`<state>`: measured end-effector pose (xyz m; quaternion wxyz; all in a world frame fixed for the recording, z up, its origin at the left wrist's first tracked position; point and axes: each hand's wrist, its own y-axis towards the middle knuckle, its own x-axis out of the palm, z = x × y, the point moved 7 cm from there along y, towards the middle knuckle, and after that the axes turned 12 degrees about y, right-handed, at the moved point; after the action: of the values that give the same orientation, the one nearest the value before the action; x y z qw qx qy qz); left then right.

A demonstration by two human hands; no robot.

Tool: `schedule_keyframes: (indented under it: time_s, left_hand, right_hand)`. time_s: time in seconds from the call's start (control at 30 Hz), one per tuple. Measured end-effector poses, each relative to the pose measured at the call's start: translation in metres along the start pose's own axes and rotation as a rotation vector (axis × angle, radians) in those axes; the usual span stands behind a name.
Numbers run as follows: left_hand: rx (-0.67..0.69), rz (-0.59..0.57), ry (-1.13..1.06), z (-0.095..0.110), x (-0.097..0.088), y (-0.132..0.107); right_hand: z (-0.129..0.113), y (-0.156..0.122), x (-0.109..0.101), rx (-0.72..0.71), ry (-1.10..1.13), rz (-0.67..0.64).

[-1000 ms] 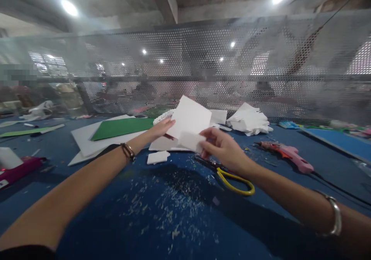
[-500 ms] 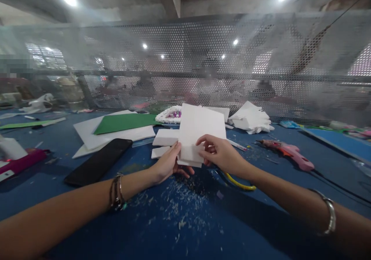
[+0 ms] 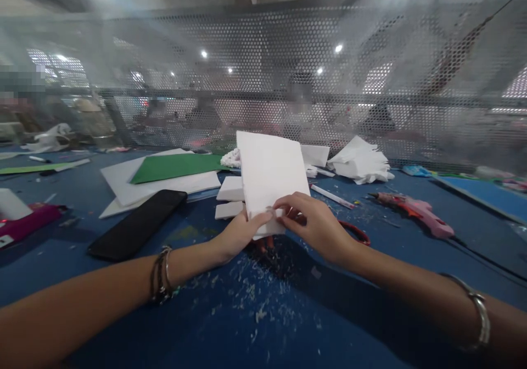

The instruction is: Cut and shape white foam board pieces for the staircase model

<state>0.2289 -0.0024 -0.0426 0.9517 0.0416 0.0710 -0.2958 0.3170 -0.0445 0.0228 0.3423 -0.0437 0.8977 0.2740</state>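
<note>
I hold a white foam board piece (image 3: 272, 179) upright above the blue table (image 3: 288, 314). My left hand (image 3: 241, 231) grips its lower left edge, fingers closed round it. On the lower right edge my right hand (image 3: 315, 223) pinches it with thumb and fingers. Two small white foam blocks (image 3: 230, 189) lie just behind my left hand. Scissors with a red handle (image 3: 356, 231) peek out behind my right hand.
A black phone (image 3: 138, 223) lies left of my hands. Behind it are a green sheet (image 3: 175, 167) on white boards, a heap of white foam scraps (image 3: 360, 163) and a pink glue gun (image 3: 415, 210) at right. White crumbs litter the table. A perforated screen (image 3: 370, 83) closes the far side.
I have brought the foam piece closer and tilted it more upright, with both hands now on its lower edge. The view has dipped a little.
</note>
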Motion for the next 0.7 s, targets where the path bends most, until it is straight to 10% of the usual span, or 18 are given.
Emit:
schedule_keyframes:
  time_s: [0.7]
  left_hand:
    - [-0.067, -0.015, -0.009, -0.005, 0.0007, 0.0004]
  right_hand:
    - [-0.0012, -0.0001, 0.0031, -0.103, -0.054, -0.062]
